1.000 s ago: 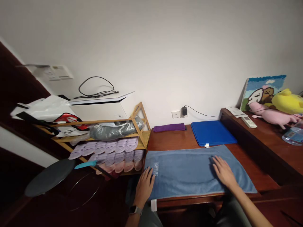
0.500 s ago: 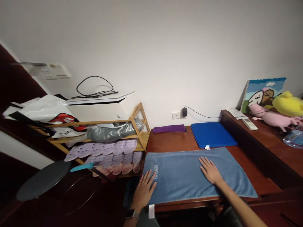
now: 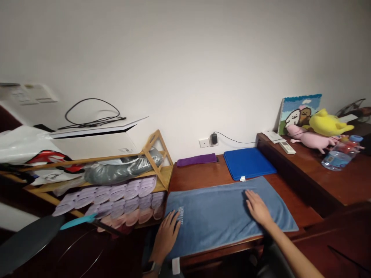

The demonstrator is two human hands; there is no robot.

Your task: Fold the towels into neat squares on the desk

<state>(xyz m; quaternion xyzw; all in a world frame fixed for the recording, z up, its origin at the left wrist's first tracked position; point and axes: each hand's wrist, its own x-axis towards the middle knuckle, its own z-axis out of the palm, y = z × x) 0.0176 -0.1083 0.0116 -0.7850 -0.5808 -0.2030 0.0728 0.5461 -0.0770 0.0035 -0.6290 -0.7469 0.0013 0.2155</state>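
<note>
A blue-grey towel point(image 3: 214, 212) with white lettering lies spread over the wooden desk, its left end draping past the edge with a white label showing. My left hand point(image 3: 166, 233), a watch on its wrist, rests on the towel's left end beside the lettering, fingers stretched out. Over the right half of the towel is my right hand point(image 3: 258, 208), fingers extended and nothing in them. Behind the towel are a folded purple cloth point(image 3: 197, 159) and a bright blue folded mat point(image 3: 249, 163) with a small white tag.
Left of the desk stands a wooden rack point(image 3: 166, 175) with lilac and pink slippers point(image 3: 116, 193), a printer-like white box point(image 3: 95, 146) and a cable on top. On the raised right surface lie a remote point(image 3: 287, 147), plush toys point(image 3: 327, 123) and a plastic bottle point(image 3: 336, 160).
The view has turned to the right, bringing more of the right-hand surface and the bottle into sight. My right hand's fingers have drawn closer together. The towel still lies flat.
</note>
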